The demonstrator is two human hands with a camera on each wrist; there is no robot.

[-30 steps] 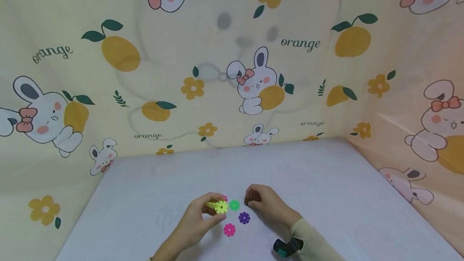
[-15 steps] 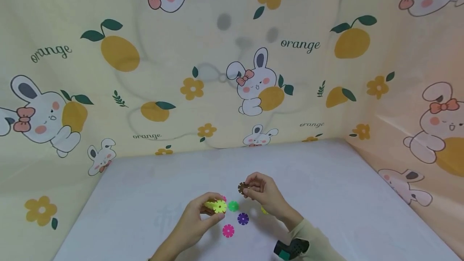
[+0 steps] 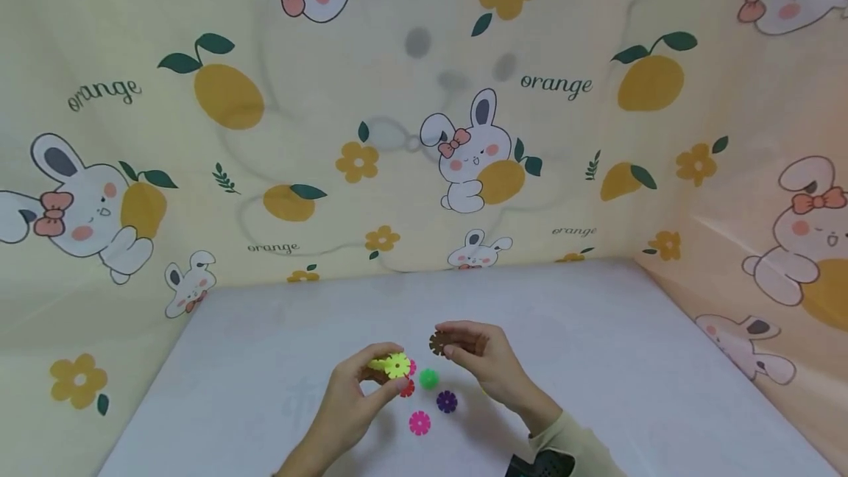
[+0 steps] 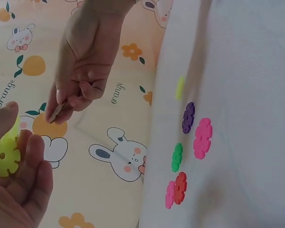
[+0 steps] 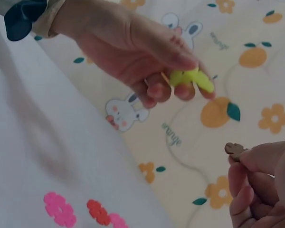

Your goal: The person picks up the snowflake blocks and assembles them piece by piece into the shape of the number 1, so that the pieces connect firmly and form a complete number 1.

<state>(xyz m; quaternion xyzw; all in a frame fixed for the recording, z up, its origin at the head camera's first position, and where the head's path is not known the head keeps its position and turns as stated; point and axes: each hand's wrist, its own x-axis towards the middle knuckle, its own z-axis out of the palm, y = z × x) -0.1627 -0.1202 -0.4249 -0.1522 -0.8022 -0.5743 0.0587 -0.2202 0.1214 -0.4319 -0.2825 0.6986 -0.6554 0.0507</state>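
My left hand point(image 3: 351, 400) pinches yellow notched snowflake discs point(image 3: 397, 366) between thumb and fingers; one disc faces the camera and another yellow piece sits at an angle against it. Opposite, a brown snowflake disc point(image 3: 437, 344) is held at its edge by the thumb and fingertips of my right hand point(image 3: 486, 359). Both hands are raised above the white table, a small gap between them. In the right wrist view the brown disc point(image 5: 235, 150) and the joined yellow pieces point(image 5: 192, 78) are apart.
Below the hands, on the white table point(image 3: 583, 359), lie a green disc point(image 3: 428, 379), a purple disc point(image 3: 447, 402), a pink disc point(image 3: 419, 423), a red disc point(image 3: 407, 389) and a second pink disc point(image 4: 170, 194). A yellow disc point(image 4: 180, 88) lies farther right. Printed cloth point(image 3: 371, 94) surrounds the table.
My right hand has lifted the brown disc off the table and brought it left, nearer the yellow pieces. My left hand has risen slightly, uncovering the red disc.
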